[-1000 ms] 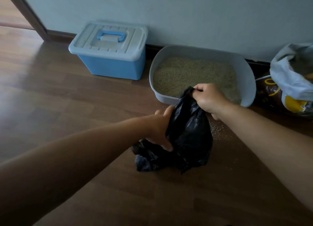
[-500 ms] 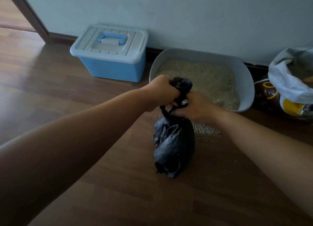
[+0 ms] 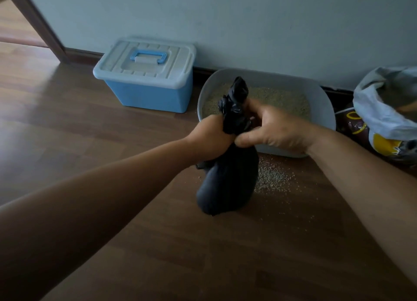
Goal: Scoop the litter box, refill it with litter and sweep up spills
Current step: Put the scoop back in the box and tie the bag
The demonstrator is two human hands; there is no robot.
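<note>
Head view: I look down over both of my bare forearms at a brown wooden plank floor that meets a pale wall at its far edge.

Centre: a black plastic rubbish bag, bulging below and twisted to a narrow neck above. My left hand is wrapped round that neck, fingers curled tight. My right hand meets it from the other side, thumb and fingers closed on the same twisted neck; it is blurred, so the exact finger placement is unclear. A tuft of bag sticks up above both hands. I cannot tell whether the bag's base touches the floor or hangs just clear of it.

Behind the hands, against the floor's far edge: an oval grey plastic litter box holding tan granular litter. Just in front of the box, to the right of the bag, spilled litter grains are scattered on the floor.

Left of the litter box, also at the far edge: a blue plastic storage tub with a pale lid and a blue handle.

Right edge of the floor: an open litter sack, its pale top rolled down.
</note>
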